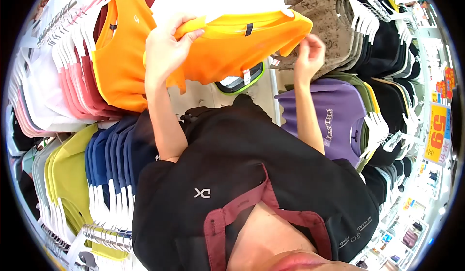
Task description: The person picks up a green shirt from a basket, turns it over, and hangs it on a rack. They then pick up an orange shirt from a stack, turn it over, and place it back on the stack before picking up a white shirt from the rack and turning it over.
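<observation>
An orange shirt (218,53) with a yellow inner neckline and a small black label is stretched sideways in front of me. My left hand (169,46) grips its left shoulder end, thumb and fingers closed on the cloth. At the other end, the curled fingers of my right hand (310,58) pinch the shirt's edge. Below the shirt's lower edge, a black and green basket (264,72) with a white tag inside is partly hidden by the cloth. A similar orange top (123,43) hangs on the rack at my left.
Racks on both sides hold pink shirts (72,84), lime shirts (72,159), navy shirts (111,145), a purple shirt (324,106), brown patterned shirts (319,14) and black garments (387,53), mostly on white hangers. A yellow price sign (436,133) stands at the far right.
</observation>
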`<act>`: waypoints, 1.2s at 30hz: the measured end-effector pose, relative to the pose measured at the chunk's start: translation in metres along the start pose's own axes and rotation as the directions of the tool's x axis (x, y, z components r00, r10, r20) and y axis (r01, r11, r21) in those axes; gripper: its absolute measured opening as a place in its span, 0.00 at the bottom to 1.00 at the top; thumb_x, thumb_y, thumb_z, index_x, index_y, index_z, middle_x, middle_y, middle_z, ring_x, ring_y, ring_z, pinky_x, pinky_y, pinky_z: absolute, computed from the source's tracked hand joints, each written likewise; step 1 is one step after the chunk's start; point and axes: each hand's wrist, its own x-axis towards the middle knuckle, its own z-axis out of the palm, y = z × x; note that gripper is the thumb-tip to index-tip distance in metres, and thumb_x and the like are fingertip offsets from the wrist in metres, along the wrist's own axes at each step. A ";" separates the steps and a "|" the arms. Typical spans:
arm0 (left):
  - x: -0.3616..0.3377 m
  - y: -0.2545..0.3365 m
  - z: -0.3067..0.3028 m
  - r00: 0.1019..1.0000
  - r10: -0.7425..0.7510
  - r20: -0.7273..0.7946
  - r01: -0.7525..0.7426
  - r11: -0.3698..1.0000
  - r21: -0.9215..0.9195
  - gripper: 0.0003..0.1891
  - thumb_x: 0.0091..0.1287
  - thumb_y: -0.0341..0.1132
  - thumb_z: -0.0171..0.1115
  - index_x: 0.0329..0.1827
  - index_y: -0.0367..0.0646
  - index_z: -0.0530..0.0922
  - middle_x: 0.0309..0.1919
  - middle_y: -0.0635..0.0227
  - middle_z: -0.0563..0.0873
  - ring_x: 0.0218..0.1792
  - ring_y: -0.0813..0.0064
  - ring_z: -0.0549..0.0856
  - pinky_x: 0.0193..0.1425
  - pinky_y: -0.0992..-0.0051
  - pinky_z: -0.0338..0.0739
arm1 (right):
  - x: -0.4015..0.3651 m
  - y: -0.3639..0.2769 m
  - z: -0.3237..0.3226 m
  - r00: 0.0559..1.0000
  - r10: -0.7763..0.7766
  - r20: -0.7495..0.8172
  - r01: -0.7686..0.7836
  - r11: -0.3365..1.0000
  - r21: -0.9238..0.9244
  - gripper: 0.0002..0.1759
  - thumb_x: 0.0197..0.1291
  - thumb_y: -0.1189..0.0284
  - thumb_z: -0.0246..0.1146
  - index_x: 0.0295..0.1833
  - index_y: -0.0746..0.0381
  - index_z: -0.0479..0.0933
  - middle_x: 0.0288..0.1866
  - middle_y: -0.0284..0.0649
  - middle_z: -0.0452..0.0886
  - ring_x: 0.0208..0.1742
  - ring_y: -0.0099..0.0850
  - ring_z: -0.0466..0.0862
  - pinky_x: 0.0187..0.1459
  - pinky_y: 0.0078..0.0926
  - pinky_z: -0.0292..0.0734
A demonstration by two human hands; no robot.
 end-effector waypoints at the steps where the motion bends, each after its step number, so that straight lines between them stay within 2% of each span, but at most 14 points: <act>1: -0.003 0.000 0.001 1.000 -0.016 0.007 0.016 1.000 0.015 0.12 0.62 0.34 0.74 0.47 0.44 0.85 0.31 0.62 0.89 0.30 0.71 0.86 0.38 0.74 0.79 | -0.018 -0.001 0.002 0.988 0.082 0.132 -0.085 0.996 0.020 0.11 0.69 0.82 0.59 0.55 0.66 0.75 0.50 0.38 0.80 0.43 0.21 0.81 0.48 0.20 0.79; 2: -0.004 -0.001 0.002 0.999 -0.029 0.014 0.029 0.999 0.028 0.12 0.62 0.34 0.74 0.47 0.45 0.85 0.32 0.61 0.89 0.30 0.69 0.87 0.39 0.73 0.80 | -0.028 -0.008 0.013 0.969 0.072 0.236 -0.076 0.997 0.008 0.12 0.69 0.82 0.59 0.57 0.65 0.75 0.48 0.37 0.81 0.39 0.18 0.80 0.43 0.17 0.78; 4: -0.007 -0.007 0.005 0.998 -0.047 0.036 0.044 0.997 0.064 0.13 0.61 0.34 0.74 0.47 0.45 0.85 0.33 0.62 0.89 0.32 0.68 0.88 0.40 0.73 0.80 | -0.032 -0.026 0.030 0.848 0.238 0.473 -0.267 0.964 -0.007 0.17 0.69 0.81 0.60 0.62 0.67 0.74 0.44 0.37 0.82 0.33 0.18 0.79 0.37 0.16 0.77; 6: -0.007 -0.014 0.010 0.999 -0.021 0.033 0.021 1.000 0.013 0.13 0.61 0.34 0.74 0.47 0.44 0.85 0.34 0.61 0.90 0.32 0.68 0.88 0.40 0.73 0.81 | -0.022 -0.036 0.046 0.709 0.391 0.587 -0.429 0.900 -0.081 0.17 0.71 0.75 0.60 0.62 0.67 0.74 0.36 0.34 0.83 0.26 0.17 0.76 0.30 0.15 0.73; 7: -0.006 -0.012 0.011 0.999 -0.017 0.038 0.017 1.000 0.010 0.13 0.61 0.34 0.74 0.47 0.44 0.85 0.34 0.61 0.90 0.32 0.68 0.88 0.40 0.73 0.81 | -0.020 -0.029 0.053 0.713 0.392 0.581 -0.428 0.900 -0.082 0.17 0.71 0.75 0.60 0.62 0.67 0.74 0.36 0.34 0.83 0.26 0.17 0.76 0.30 0.15 0.73; 9: -0.009 -0.010 0.011 0.992 -0.087 0.093 0.086 0.996 0.013 0.12 0.64 0.26 0.72 0.48 0.34 0.83 0.38 0.68 0.89 0.37 0.81 0.84 0.46 0.79 0.79 | -0.016 -0.017 0.065 0.576 0.507 0.642 -0.556 0.818 -0.147 0.15 0.73 0.70 0.60 0.59 0.66 0.78 0.26 0.29 0.79 0.22 0.14 0.71 0.24 0.14 0.66; 12: -0.009 -0.013 0.007 0.989 -0.104 0.100 0.105 0.994 -0.009 0.12 0.64 0.26 0.72 0.49 0.33 0.83 0.38 0.67 0.89 0.39 0.81 0.84 0.47 0.79 0.79 | -0.018 -0.019 0.071 0.549 0.523 0.653 -0.637 0.767 -0.079 0.13 0.73 0.68 0.61 0.54 0.65 0.82 0.22 0.25 0.74 0.19 0.13 0.67 0.21 0.13 0.61; 13: -0.009 -0.016 0.005 0.990 -0.111 0.088 0.112 0.994 -0.007 0.12 0.64 0.26 0.72 0.49 0.33 0.83 0.38 0.67 0.89 0.39 0.81 0.84 0.47 0.79 0.79 | -0.022 -0.024 0.071 0.547 0.514 0.661 -0.668 0.744 -0.026 0.12 0.73 0.68 0.62 0.49 0.65 0.83 0.21 0.24 0.71 0.18 0.13 0.65 0.21 0.14 0.59; 16: -0.008 -0.030 0.003 0.991 -0.122 0.047 0.124 0.992 -0.036 0.12 0.63 0.25 0.72 0.48 0.33 0.83 0.39 0.67 0.89 0.41 0.82 0.83 0.48 0.79 0.79 | -0.029 -0.027 0.066 0.493 0.499 0.713 -0.688 0.725 -0.032 0.12 0.74 0.68 0.60 0.48 0.66 0.83 0.18 0.25 0.69 0.17 0.13 0.64 0.21 0.14 0.57; 17: -0.007 -0.036 0.004 0.995 -0.100 0.018 0.101 0.992 -0.076 0.12 0.62 0.28 0.73 0.48 0.37 0.84 0.36 0.65 0.89 0.37 0.77 0.85 0.46 0.76 0.80 | -0.028 -0.030 0.065 0.482 0.489 0.727 -0.682 0.730 -0.039 0.11 0.74 0.68 0.61 0.46 0.66 0.83 0.18 0.24 0.70 0.17 0.12 0.65 0.21 0.13 0.57; 18: -0.007 -0.041 0.004 0.997 -0.077 -0.010 0.075 0.991 -0.115 0.12 0.61 0.31 0.74 0.48 0.41 0.85 0.34 0.63 0.90 0.34 0.73 0.87 0.43 0.74 0.80 | -0.026 -0.031 0.066 0.480 0.488 0.729 -0.680 0.732 -0.042 0.11 0.74 0.68 0.61 0.46 0.66 0.83 0.18 0.24 0.70 0.17 0.12 0.65 0.21 0.13 0.57; 27: -0.001 -0.044 -0.001 0.988 -0.157 0.010 0.157 0.983 -0.095 0.12 0.62 0.30 0.74 0.48 0.40 0.85 0.36 0.64 0.90 0.36 0.75 0.87 0.44 0.75 0.80 | -0.022 -0.028 0.078 0.453 0.491 0.744 -0.635 0.764 -0.118 0.10 0.73 0.69 0.62 0.45 0.64 0.83 0.20 0.24 0.71 0.20 0.12 0.67 0.23 0.13 0.59; 30: 0.000 -0.048 -0.001 0.994 -0.112 -0.007 0.110 0.985 -0.132 0.12 0.62 0.29 0.73 0.48 0.39 0.85 0.38 0.65 0.90 0.37 0.75 0.87 0.44 0.75 0.81 | -0.022 -0.024 0.077 0.449 0.491 0.747 -0.636 0.762 -0.119 0.10 0.73 0.69 0.61 0.45 0.64 0.83 0.21 0.24 0.71 0.20 0.12 0.67 0.24 0.13 0.60; 36: 0.003 -0.052 -0.003 0.988 -0.148 0.030 0.151 0.980 -0.127 0.12 0.62 0.27 0.73 0.48 0.38 0.85 0.38 0.66 0.89 0.38 0.77 0.86 0.47 0.76 0.80 | -0.021 -0.020 0.075 0.434 0.502 0.748 -0.635 0.759 -0.141 0.10 0.72 0.69 0.61 0.45 0.63 0.83 0.21 0.24 0.71 0.21 0.12 0.68 0.24 0.13 0.61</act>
